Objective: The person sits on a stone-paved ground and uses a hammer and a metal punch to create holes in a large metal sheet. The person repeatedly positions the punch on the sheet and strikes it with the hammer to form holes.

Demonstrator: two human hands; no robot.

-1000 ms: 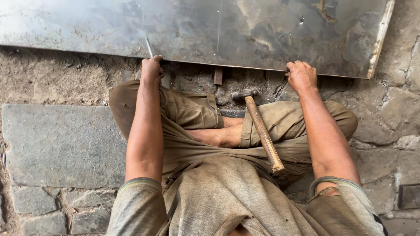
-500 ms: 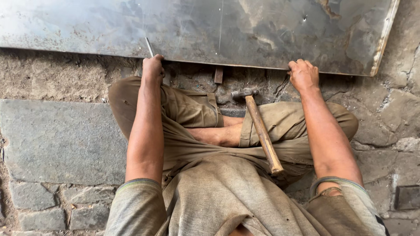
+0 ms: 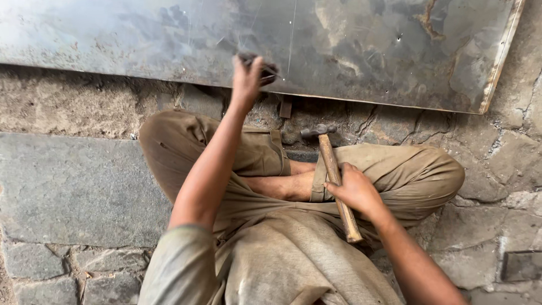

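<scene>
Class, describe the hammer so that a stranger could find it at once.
Start at the big metal sheet on the stone floor. Just below its edge, a hammer lies across the person's crossed legs, under the right hand. It alone has a long wooden handle.

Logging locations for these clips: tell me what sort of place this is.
Probably a rough outdoor or street-side metalworking spot: a large scratched metal sheet lies on a cracked stone-block floor, and the seated person's right hand is on a wooden-handled hammer.

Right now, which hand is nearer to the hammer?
Right. The right hand rests on the hammer handle across the lap; the left hand is up at the metal sheet, holding a small dark object.
</scene>
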